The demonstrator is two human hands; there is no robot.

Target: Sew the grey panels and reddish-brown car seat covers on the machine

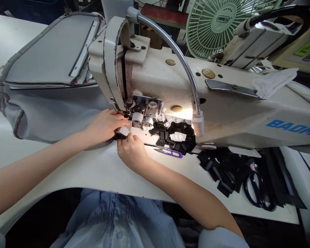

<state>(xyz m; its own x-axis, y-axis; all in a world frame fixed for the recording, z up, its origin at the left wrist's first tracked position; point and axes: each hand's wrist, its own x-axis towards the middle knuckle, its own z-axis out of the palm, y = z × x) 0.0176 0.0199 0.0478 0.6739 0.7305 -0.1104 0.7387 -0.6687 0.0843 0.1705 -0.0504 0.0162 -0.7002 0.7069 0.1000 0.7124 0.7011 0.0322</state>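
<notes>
A large grey sewn cover [54, 103] of leather-like material, with dark-edged seams, lies left of the sewing machine [160, 75]. My left hand [105, 125] grips its edge close under the machine's head, fingers together and bent over the material. Just in front, my right hand [131, 150] is closed in a pinch on the near corner of the same edge. A small folded light-grey flap [124, 131] shows between the two hands. The needle and presser foot are hidden behind the fingers and the machine head.
Purple thread snips [172, 151] lie right of my right hand, beside a pile of black strap pieces [173, 136]. More black strips [227, 168] and dark-handled scissors [258, 191] lie on the white table [93, 172]. A lamp on a flexible neck [181, 55] and a green fan [222, 20] stand above.
</notes>
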